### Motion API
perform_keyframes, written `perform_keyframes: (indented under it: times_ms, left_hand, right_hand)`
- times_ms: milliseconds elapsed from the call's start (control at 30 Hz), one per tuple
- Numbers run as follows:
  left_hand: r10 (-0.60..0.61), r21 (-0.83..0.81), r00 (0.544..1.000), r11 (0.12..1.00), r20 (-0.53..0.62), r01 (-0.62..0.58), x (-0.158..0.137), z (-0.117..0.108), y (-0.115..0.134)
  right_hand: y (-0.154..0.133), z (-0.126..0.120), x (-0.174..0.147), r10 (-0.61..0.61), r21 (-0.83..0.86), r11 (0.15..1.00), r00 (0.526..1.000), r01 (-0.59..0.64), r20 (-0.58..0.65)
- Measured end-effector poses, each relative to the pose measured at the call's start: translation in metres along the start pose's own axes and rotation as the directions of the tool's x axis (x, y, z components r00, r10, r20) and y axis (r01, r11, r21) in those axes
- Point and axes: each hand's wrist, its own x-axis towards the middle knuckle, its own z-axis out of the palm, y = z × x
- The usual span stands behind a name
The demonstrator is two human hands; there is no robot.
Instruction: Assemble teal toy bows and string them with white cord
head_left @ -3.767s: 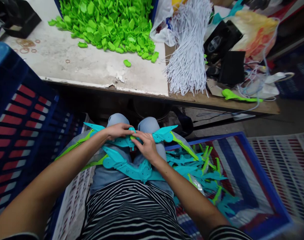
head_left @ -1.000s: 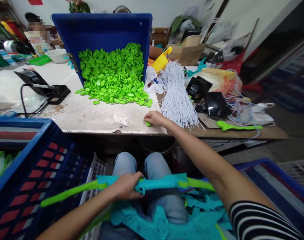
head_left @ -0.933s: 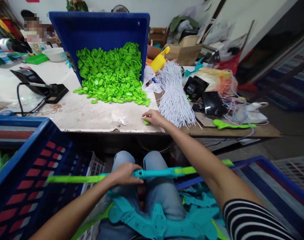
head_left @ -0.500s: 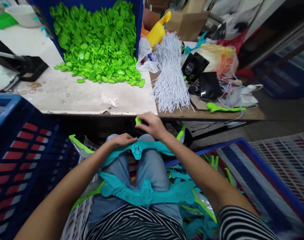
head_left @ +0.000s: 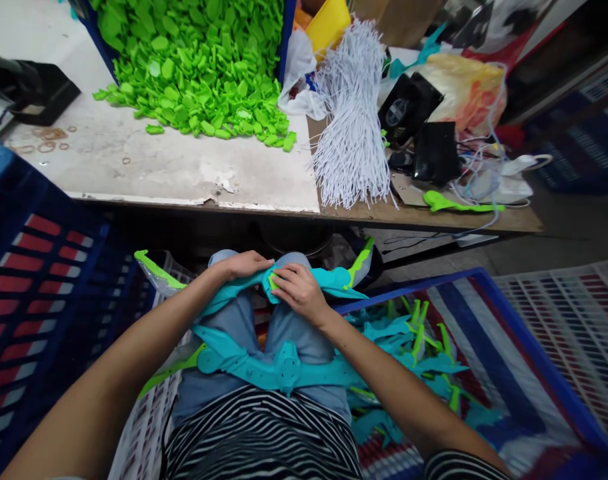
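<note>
Across my knees lies a teal plastic toy bow [head_left: 329, 279] with lime-green tips. My left hand [head_left: 248, 263] is closed around it just left of its centre. A small lime-green plastic piece [head_left: 273, 281] sits at the bow's centre under the fingers of my right hand [head_left: 300, 292], which pinch and press it there. Whether the piece is seated in the bow is hidden by the fingers. Nearer my waist, a second teal toy bow [head_left: 287, 369] rests on my thighs, untouched. On the table ahead spreads a heap of similar lime-green pieces [head_left: 199, 93].
The heap spills from a blue bin [head_left: 287, 40]. Right of it lie white strings [head_left: 354, 127] and black boxes [head_left: 437, 153]. A blue crate [head_left: 29, 280] stands at my left. More teal and green bows [head_left: 409, 333] fill a blue-rimmed container at my right.
My right hand has come down and toward me, bringing the green piece from above the table edge onto the far bow's centre. My left hand keeps its hold. The view has tilted down.
</note>
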Motion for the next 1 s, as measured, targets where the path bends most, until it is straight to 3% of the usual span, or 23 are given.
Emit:
perform_keyframes:
  times_ms: [167, 300, 500, 733, 867, 1000]
  left_hand:
    - [0.089, 0.128, 0.991, 0.987, 0.095, -0.101, -0.003, -0.006, 0.005]
    - [0.088, 0.249, 0.994, 0.963, 0.069, -0.103, -0.002, -0.006, 0.006]
    - [0.085, 0.285, 0.995, 0.954, 0.045, -0.094, -0.004, -0.004, 0.01]
    - [0.073, 0.314, 0.996, 0.946, 0.055, -0.087, -0.007, -0.002, 0.009]
    - [0.115, 0.335, 0.992, 0.934, 0.058, -0.128, -0.005, 0.0, 0.007]
    - [0.114, 0.352, 0.992, 0.928, 0.054, -0.126, -0.004, 0.002, 0.007]
  right_hand:
    - [0.0, -0.001, 0.001, 0.233, 0.105, 0.966, 0.971, -0.237, 0.047]
    - [0.002, 0.001, 0.004, 0.374, 0.129, 0.91, 0.915, -0.393, 0.151]
    - [0.002, 0.004, 0.004, 0.31, -0.009, 0.948, 0.922, -0.317, 0.23]
    - [0.007, 0.003, -0.002, 0.126, -0.082, 0.991, 0.961, -0.109, 0.248]
    - [0.009, 0.002, -0.006, 0.104, -0.041, 0.994, 0.975, -0.098, 0.196]
    - [0.002, 0.006, -0.007, 0.159, -0.015, 0.987, 0.977, -0.159, 0.14]
